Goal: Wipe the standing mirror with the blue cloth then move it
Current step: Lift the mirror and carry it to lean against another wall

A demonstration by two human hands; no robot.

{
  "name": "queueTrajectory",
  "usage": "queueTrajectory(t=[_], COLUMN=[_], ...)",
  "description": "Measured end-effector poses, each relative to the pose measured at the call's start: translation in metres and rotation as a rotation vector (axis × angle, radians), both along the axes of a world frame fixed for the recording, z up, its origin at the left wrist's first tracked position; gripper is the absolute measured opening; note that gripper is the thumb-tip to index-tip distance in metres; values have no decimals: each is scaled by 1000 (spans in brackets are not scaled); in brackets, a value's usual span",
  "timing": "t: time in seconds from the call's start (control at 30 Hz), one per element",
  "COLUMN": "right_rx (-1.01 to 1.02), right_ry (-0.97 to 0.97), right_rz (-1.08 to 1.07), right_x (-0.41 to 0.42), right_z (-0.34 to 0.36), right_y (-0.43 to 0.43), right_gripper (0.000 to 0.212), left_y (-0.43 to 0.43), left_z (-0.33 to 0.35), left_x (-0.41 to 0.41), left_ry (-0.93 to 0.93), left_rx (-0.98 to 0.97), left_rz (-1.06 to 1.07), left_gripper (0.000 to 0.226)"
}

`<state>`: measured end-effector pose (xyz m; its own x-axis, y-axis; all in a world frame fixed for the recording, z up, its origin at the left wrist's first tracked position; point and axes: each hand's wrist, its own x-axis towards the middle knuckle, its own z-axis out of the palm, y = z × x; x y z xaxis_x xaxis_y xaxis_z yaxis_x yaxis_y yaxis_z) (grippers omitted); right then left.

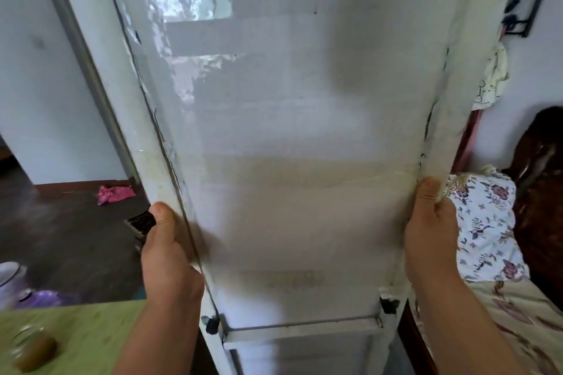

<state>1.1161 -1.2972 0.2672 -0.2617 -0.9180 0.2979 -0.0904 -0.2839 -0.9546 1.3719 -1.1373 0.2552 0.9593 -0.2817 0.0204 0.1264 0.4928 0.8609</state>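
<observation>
The standing mirror (289,161) fills the middle of the view, a tall white-framed panel with hazy, smeared glass, tilted away at the top. My left hand (166,250) grips its left frame edge, thumb on the front. My right hand (429,231) grips the right frame edge at about the same height. Black hinge knobs (211,324) sit at the lower corners above a white base bar. The blue cloth is not in sight.
A green table (76,332) with a brown jar (35,350) is at bottom left. A bed with a floral pillow (484,231) lies right. A pink rag (114,193) lies on the dark floor; a doorway opens at far left.
</observation>
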Motion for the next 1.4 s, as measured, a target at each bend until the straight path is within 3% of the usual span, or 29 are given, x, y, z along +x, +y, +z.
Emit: queueTrajectory(t=[0.1,0.23,0.43,0.67,0.77,0.9,1.03,1.2,1.4], right_rx=[16,-3,-5,3,28,43,59,48,49], right_ry=[-6,4,-36,-42,-16,-6,-16,19,-5], right_rz=[-9,-45,-61,11,61,150,174,157,135], right_x=[33,78,119,184,209,248,296,356,418], right_z=[-7,-10,-6,-6,-3,1,5,3,-2], right_y=[-49,-112,-202,-324,-369,-414,-468,-524,-591], right_gripper=[75,63,60,44,50,49,67,80,72], left_y=[-52,-130,-227,-332,-364,-399,-452,-513,-584], left_z=[-6,-10,2,-5,0,-6,0,-5,-1], left_x=[34,84,126,184,201,235,276,346,410], left_ry=[43,31,-32,44,53,81,95,96,-11], left_rx=[-29,-33,-46,-24,30,-5,-15,-15,-62], left_rz=[-10,-62,-84,-2,12,45,94,29,-54], left_gripper=[72,38,37,40,51,42,66,41,38])
